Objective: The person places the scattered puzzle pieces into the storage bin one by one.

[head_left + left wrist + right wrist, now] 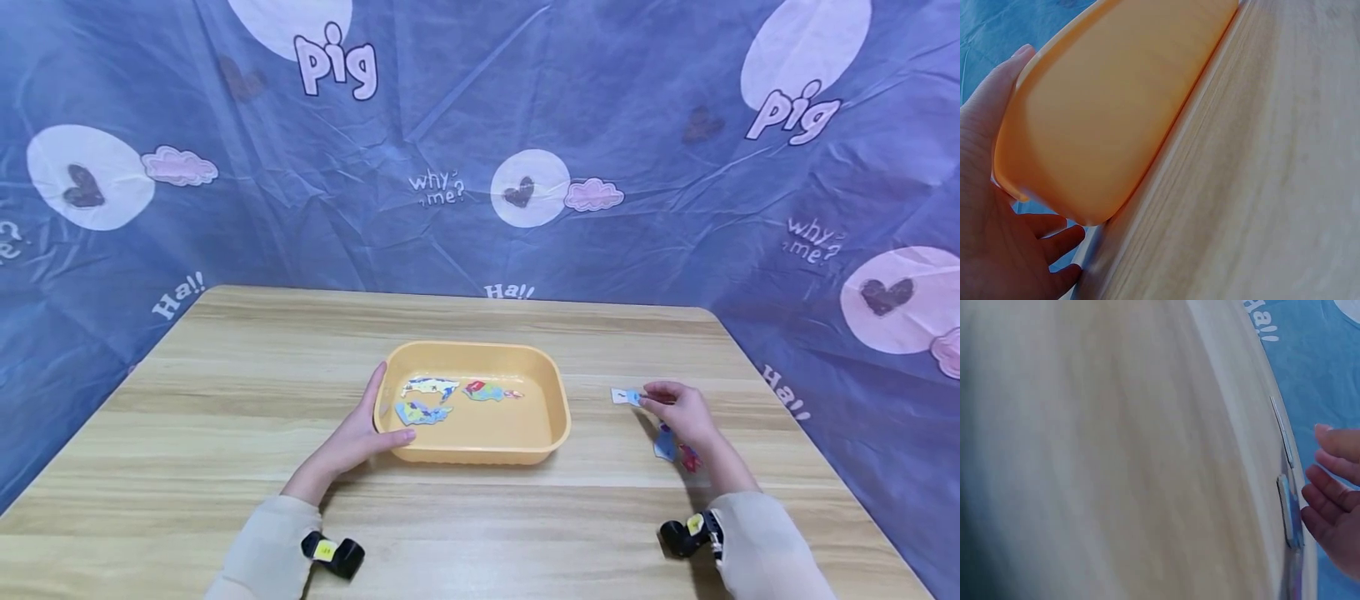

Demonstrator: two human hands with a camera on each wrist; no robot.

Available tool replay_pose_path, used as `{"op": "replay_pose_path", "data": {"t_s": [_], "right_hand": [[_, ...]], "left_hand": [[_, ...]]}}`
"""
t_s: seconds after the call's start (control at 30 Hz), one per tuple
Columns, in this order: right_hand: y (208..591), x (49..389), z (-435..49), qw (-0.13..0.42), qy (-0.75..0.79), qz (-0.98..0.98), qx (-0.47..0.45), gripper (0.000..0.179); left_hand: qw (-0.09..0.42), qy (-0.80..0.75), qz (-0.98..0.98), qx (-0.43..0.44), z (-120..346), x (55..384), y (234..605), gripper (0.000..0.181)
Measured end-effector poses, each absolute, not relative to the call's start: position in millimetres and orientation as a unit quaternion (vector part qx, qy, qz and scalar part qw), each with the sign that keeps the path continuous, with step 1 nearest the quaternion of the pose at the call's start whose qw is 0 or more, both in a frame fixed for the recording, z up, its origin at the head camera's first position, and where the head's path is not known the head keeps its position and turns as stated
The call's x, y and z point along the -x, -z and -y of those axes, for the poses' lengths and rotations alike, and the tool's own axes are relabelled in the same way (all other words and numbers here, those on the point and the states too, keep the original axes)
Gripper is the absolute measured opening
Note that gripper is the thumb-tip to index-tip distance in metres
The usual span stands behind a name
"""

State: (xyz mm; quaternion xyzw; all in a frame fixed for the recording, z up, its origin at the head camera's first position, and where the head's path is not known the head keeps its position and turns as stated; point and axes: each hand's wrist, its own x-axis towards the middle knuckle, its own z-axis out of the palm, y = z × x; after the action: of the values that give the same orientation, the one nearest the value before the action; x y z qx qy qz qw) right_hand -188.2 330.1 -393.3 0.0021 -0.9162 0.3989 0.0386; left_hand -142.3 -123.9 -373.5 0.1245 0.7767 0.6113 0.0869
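Observation:
A yellow plastic tray (480, 456) stands on the table, seen from outside in the left wrist view. My left hand (363, 433) holds its near left corner, thumb over the near rim and fingers along the left side. Inside lie flat, colourful cut-out pieces: a white-and-blue piece (430, 386), a light blue-and-yellow piece (422, 412) and a red-and-green piece (486, 391). To the tray's right, my right hand (682, 414) hovers with fingertips by a white-and-light-blue piece (624, 397). The right wrist view shows a gap between these loosely bent fingers and the pieces.
A blue flat piece (663, 443) and a red piece (689, 458) lie under my right forearm, partly covered. The wooden table (285, 350) meets a blue printed cloth (450, 250) at the back and right.

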Motion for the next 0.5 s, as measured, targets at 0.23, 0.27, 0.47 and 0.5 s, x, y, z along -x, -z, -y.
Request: {"op": "replay_pose_path", "data": {"t_s": [0.23,0.27,0.47,0.5], "right_hand": [[399.7,190.0,-328.8,0.05,-0.367,0.929,-0.005,0.035],[400.0,190.2,-328.3,0.05,-0.365,0.93,-0.007,0.035],[403.1,191.0,-327.2,0.044,-0.359,0.932,-0.012,0.035],[403.9,191.2,-327.4,0.047,-0.357,0.933,-0.014,0.034]], "left_hand": [[0.085,-0.613,-0.775,-0.128,123.4,143.5,375.0,0.099],[0.084,-0.614,-0.774,-0.129,123.4,143.7,375.3,0.098],[0.085,-0.613,-0.774,-0.13,123.5,144.2,376.1,0.098],[0.085,-0.613,-0.775,-0.129,123.4,144.2,376.0,0.098]]}}
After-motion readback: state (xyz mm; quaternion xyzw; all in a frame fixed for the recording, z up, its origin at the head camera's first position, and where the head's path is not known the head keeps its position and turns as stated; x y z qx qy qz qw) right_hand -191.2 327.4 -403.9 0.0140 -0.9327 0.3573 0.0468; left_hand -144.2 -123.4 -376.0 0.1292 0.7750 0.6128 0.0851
